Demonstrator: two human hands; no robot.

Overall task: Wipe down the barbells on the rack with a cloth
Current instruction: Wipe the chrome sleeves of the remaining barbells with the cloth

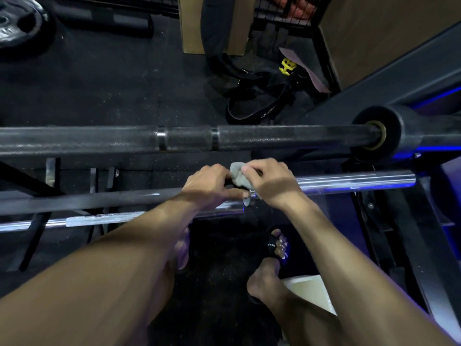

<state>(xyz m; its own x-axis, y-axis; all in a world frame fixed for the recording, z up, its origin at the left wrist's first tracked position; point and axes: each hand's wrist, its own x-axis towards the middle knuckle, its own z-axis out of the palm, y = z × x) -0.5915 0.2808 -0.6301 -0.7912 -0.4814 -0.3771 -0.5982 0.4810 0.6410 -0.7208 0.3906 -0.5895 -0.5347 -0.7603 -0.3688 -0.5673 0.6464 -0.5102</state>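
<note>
A small crumpled grey cloth [237,174] sits at frame centre against the middle of three horizontal steel barbells [349,181], pinched by the right hand [272,182]. The left hand [208,184] curls round the same bar beside it. Above lies a black knurled barbell [189,139]; at lower left a chrome one [99,219].

The dark steel rack [389,236] carries three bars lying across it, side by side. The thick black knurled barbell [189,139] rests highest, its wide black sleeve at the right. Just below is a thinner dark barbell with a chrome sleeve [354,179], and a chrome bar [104,219] lies lowest. On the black speckled rubber floor [99,91] lie a black weight plate [18,23], a black lifting belt [257,106] and a brown wooden box [192,23].
</note>
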